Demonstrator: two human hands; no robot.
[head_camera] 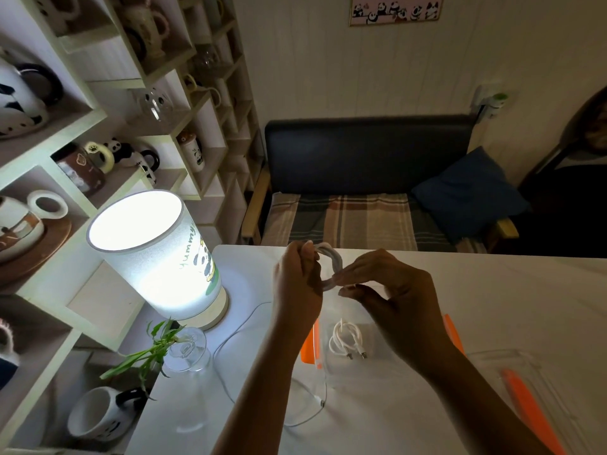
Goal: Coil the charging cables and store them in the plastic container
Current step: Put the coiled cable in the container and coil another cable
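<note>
Head view, looking down at a white tabletop [492,290] with a dark sofa beyond its far edge. Two bare hands are raised above the middle of the tabletop, working a white charging cable [333,262] into a small loop. The left hand [297,274] is closed, pinching the far side of the loop between thumb and fingers. The right hand [389,285] is partly closed, fingertips gripping the near side of the loop, the other fingers curled loosely.

Below the hands sits the clear plastic container [320,356] with orange trim; a coiled white cable [345,338] already lies inside it. What looks like its clear lid [525,389] rests near right. A lit table lamp [154,254] stands at left, its thin cord [230,336] trailing over the tabletop, with a glass vase of green stems [187,351] just nearer.

The step in hand appears to be coiling a second cable. Next, the loop probably needs securing, then lowering into the container beside the first coil without springing open.
</note>
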